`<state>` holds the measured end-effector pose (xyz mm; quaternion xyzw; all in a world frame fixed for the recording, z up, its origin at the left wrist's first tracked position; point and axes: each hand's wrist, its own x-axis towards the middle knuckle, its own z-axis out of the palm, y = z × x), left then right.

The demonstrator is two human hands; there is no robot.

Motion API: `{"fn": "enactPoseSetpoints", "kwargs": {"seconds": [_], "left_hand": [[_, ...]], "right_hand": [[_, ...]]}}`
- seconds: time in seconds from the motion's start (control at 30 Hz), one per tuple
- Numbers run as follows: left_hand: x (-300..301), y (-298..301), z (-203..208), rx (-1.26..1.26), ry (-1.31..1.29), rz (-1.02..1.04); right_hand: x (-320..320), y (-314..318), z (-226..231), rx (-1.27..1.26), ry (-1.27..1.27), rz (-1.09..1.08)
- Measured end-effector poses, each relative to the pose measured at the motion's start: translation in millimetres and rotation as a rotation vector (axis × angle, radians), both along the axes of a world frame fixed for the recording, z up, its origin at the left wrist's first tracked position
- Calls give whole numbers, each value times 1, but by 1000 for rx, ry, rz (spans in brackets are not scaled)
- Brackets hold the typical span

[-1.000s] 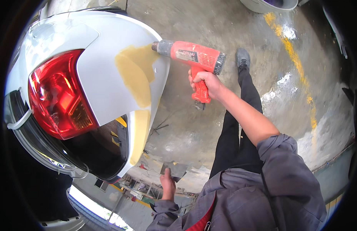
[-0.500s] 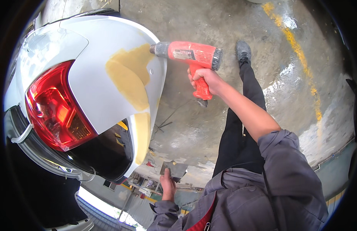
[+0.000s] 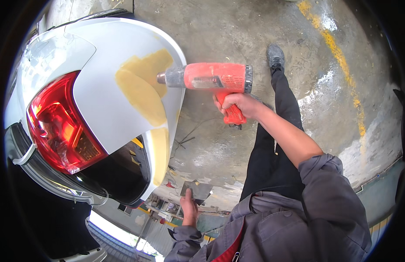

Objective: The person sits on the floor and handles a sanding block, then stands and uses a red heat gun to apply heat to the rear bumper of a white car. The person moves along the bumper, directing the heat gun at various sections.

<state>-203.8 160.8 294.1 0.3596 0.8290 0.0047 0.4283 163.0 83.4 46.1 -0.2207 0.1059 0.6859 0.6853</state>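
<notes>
My right hand (image 3: pixel 242 105) is wrapped round the grip of a red heat gun (image 3: pixel 220 76). The gun lies level, its dusty metal nozzle pointing left at a white car's rear corner panel (image 3: pixel 104 96). In this view the nozzle tip overlaps the right side of a yellow filler patch (image 3: pixel 139 89); whether it touches cannot be told. More filler (image 3: pixel 159 150) runs down the panel's lower edge. Lower down, my left hand (image 3: pixel 189 209) is closed on a flat, dark grey filler spreader (image 3: pixel 201 191), thumb on top, held apart from the car.
A red tail light (image 3: pixel 65 124) sits left of the bare panel, above a dark opening. My dark shoe (image 3: pixel 275 56) stands on the stained concrete floor (image 3: pixel 211 26). A worn yellow line (image 3: pixel 337 56) crosses the floor at right. Thin dark cord-like pieces (image 3: pixel 185 139) lie near the car.
The heat gun in my right hand has moved down and slightly left, so its nozzle now reaches further over the filler patch. My left hand has barely moved.
</notes>
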Motion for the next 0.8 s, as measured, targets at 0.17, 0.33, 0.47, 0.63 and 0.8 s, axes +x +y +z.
{"fn": "enactPoseSetpoints", "kwargs": {"seconds": [0.17, 0.33, 0.47, 0.63, 0.8], "left_hand": [[-9, -2, -2, -14, -45, -22], [-7, -3, -1, -32, -39, -23], [-32, 2, 0, -72, 27, -2], [-23, -4, -9, -38, -27, -23], [-28, -3, -11, -50, -31, -15]], "right_hand": [[-4, 10, -19, -112, 38, -99], [-2, 20, -35, -180, 11, -156], [1, 23, -45, -255, -28, -145], [-2, 11, -50, -221, -25, -93], [-9, -8, -37, -109, 38, -22]]}}
